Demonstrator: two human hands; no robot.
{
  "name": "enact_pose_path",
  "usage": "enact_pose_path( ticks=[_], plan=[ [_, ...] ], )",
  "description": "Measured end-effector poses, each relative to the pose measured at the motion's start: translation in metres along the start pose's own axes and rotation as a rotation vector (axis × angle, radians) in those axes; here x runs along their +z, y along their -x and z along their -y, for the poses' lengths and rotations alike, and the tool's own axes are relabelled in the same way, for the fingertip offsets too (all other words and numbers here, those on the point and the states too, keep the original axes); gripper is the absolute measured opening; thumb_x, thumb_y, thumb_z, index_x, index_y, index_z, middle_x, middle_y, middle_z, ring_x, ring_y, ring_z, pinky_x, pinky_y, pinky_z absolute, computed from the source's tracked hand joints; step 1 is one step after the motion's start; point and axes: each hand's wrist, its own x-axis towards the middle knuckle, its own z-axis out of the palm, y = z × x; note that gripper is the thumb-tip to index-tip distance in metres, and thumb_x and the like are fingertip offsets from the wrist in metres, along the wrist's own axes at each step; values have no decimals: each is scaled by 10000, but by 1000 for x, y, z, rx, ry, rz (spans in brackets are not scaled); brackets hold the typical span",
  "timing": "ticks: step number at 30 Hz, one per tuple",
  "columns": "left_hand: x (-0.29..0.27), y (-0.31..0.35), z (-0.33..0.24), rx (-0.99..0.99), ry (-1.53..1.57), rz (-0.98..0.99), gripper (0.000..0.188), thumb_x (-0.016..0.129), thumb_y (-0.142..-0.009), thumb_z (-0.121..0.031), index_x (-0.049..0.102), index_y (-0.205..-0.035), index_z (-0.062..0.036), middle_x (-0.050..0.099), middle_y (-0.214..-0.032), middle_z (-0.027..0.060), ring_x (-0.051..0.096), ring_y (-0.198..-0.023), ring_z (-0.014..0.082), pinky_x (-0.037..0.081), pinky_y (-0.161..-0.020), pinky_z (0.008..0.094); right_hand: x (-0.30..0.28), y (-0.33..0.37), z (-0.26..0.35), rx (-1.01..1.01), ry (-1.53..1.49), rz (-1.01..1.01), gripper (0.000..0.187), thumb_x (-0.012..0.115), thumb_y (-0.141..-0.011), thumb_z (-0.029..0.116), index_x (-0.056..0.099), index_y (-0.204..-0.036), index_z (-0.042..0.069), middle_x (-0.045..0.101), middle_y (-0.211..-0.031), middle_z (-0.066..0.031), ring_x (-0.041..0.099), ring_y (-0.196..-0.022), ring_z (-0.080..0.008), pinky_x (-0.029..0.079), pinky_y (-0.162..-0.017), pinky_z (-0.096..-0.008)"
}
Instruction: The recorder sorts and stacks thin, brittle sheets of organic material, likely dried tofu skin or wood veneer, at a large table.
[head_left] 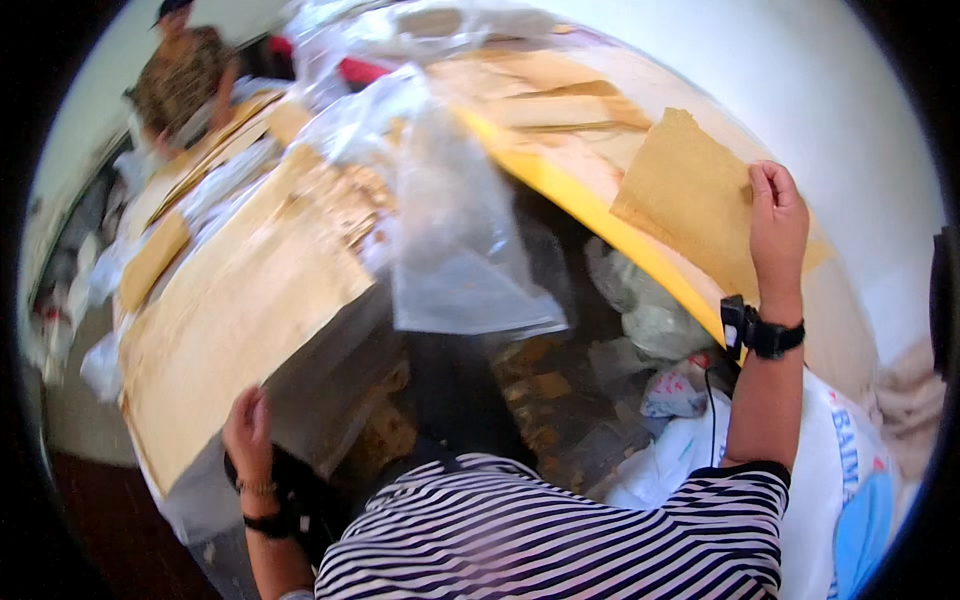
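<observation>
My right hand [779, 212] pinches the right edge of a square tan sheet [690, 182]. The sheet is tilted above the yellow-edged table on the right, with its far edge slightly ragged. A black strapped device is around my right wrist. At lower left, my left hand [247, 432] is loosely closed beside the front edge of a pale board [235, 345], with nothing visible in its fingers. A bracelet and a dark band circle that wrist. Broken tan scraps [352, 200] lie on the board's far part.
A clear plastic bag [460, 240] hangs between the two tables. More tan sheets [560, 105] lie on the yellow-edged table [570, 195]. White printed sacks [815, 480] stand at lower right. Scraps litter the dark floor. Another person [185, 80] is at the far left.
</observation>
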Motion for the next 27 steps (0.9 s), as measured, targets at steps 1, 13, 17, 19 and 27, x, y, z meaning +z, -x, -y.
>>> enact_pose_path(
  ticks=[1,13,17,19,27],
  plan=[
    [-20,38,-8,-44,-33,-74,428,690,-855,-77,590,-1269,-35,597,-1314,143,504,-1286,240,388,-1064,364,5,-4,13,-37,-132,69,209,567,-971,199,619,-996,-2,657,-828,-51,574,-747,-166,461,-715,-283],
    [95,54,-156,-142,857,93,287,623,-945,-123,594,-1206,-10,689,-992,30,634,-841,93,517,-746,236,120,67,220,-340,-712,884,120,595,-942,118,615,-952,-1,589,-777,-53,551,-732,-143,449,-686,-280],
    [66,45,-77,-340,913,-251,185,609,-951,-161,633,-1078,-29,686,-888,33,632,-734,96,518,-653,238,169,116,288,-687,-674,609,236,626,-896,94,608,-1121,26,649,-1078,-155,621,-1002,-292,483,-886,-367],
    [44,33,-45,-452,954,-427,189,610,-942,-144,630,-1069,-5,684,-891,50,643,-730,114,533,-649,258,183,137,307,-802,-700,678,298,631,-886,93,592,-1178,42,615,-1175,-162,584,-1091,-319,456,-950,-395],
    [22,9,92,-663,400,-485,227,667,-857,-127,655,-994,54,682,-842,63,637,-692,148,517,-617,284,251,253,315,-999,-613,999,416,653,-881,208,577,-1277,105,522,-1364,-138,450,-1307,-322,366,-1090,-423]
  ],
)
